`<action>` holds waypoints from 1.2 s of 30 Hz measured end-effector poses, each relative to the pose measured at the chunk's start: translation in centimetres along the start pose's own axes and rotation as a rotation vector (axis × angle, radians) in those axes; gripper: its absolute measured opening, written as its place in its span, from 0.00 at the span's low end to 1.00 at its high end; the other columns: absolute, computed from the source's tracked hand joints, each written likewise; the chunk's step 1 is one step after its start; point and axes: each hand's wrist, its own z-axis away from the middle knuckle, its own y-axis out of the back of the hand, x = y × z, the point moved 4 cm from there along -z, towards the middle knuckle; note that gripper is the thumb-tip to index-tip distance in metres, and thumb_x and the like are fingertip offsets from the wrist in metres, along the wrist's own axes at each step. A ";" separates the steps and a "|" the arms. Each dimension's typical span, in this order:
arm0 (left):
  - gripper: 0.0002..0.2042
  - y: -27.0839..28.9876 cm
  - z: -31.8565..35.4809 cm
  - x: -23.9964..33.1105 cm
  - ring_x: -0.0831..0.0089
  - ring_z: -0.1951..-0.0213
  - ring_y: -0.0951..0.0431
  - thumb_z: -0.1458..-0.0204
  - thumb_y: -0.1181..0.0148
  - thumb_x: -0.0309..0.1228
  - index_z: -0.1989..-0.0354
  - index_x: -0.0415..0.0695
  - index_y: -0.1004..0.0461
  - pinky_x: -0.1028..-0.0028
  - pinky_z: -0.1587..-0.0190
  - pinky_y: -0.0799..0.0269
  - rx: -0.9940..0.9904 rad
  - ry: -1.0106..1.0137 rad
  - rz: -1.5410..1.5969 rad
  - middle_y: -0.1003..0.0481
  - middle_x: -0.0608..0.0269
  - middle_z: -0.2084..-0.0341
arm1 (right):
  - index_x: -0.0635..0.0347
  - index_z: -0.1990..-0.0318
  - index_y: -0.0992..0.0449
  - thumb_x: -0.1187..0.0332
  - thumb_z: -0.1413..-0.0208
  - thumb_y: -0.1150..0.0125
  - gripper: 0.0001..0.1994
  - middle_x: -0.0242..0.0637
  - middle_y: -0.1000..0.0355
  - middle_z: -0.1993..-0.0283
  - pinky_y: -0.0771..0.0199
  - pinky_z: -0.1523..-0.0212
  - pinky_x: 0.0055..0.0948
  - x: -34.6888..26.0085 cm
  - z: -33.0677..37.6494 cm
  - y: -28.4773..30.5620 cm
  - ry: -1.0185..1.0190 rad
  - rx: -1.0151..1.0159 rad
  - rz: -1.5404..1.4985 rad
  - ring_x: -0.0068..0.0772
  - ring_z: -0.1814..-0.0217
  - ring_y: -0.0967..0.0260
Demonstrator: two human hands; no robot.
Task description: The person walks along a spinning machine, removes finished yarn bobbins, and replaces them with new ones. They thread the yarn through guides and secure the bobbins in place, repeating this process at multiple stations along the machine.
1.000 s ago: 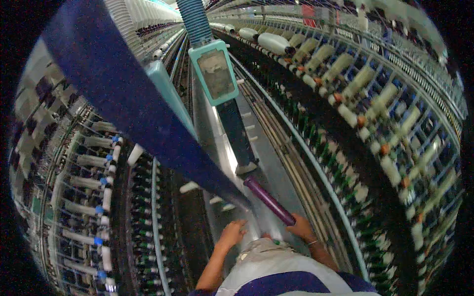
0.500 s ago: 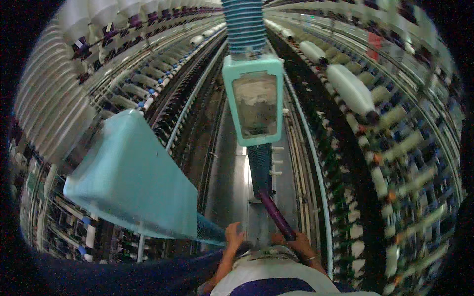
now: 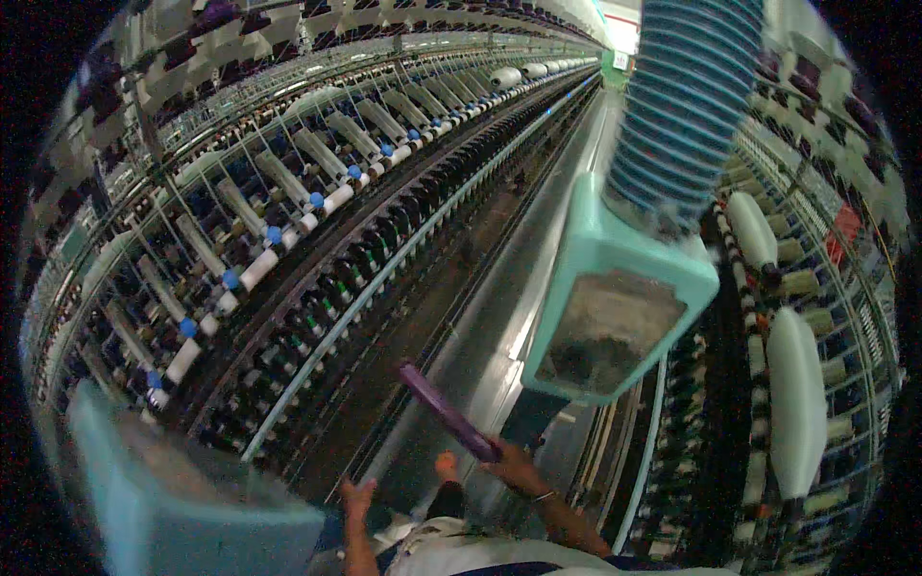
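Observation:
My right hand (image 3: pixel 514 468) is closed around the lower end of a long, slim purple tube (image 3: pixel 447 411), which points forward and to the left over the machine's dark rail and the metal floor strip. My left hand (image 3: pixel 357 499) is beside the lower-left teal box, fingers apart, with nothing visible in it. Ahead on the right hangs another teal box (image 3: pixel 696 264) with a dusty window, joined to a thick ribbed blue hose (image 3: pixel 684 106). Part of the lower-left teal box (image 3: pixel 221 533) is blurred and cut off by the picture's rim.
Rows of spindles (image 3: pixel 331 288) and rollers with blue caps (image 3: pixel 274 235) line the left machine. A pale blue rail (image 3: pixel 384 274) runs along it. Large white roving bobbins (image 3: pixel 797 403) hang on the right. My foot (image 3: pixel 446 465) is on the metal floor strip (image 3: pixel 423 466).
My view has turned left, so the hanging box and hose appear farther right and larger. The purple tube, still in my right hand, now points up and left, clear of the hanging hose.

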 end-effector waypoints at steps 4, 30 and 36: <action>0.35 -4.0 -6.3 12.6 0.62 0.48 0.29 0.52 0.32 0.37 0.37 0.40 0.40 0.62 0.45 0.33 -0.175 0.041 0.749 0.32 0.54 0.46 | 0.63 0.42 0.33 0.64 0.49 0.33 0.27 0.42 0.27 0.51 0.28 0.49 0.37 -0.9 -11.3 -3.1 -0.156 -0.164 -0.026 0.35 0.52 0.28; 0.34 -12.6 -38.9 72.5 0.55 0.62 0.24 0.65 0.27 0.33 0.43 0.52 0.31 0.58 0.63 0.30 -0.087 -0.895 -0.348 0.26 0.60 0.66 | 0.56 0.49 0.25 0.62 0.50 0.35 0.20 0.44 0.23 0.57 0.26 0.55 0.42 19.7 -64.3 32.1 -0.231 -0.030 0.956 0.49 0.56 0.26; 0.31 -15.1 -51.9 95.5 0.57 0.58 0.28 0.64 0.31 0.26 0.45 0.56 0.28 0.61 0.58 0.32 0.513 -1.238 -0.569 0.27 0.63 0.63 | 0.57 0.50 0.25 0.61 0.49 0.36 0.20 0.45 0.23 0.59 0.25 0.56 0.44 19.4 -70.6 45.2 -0.249 0.112 0.577 0.49 0.56 0.25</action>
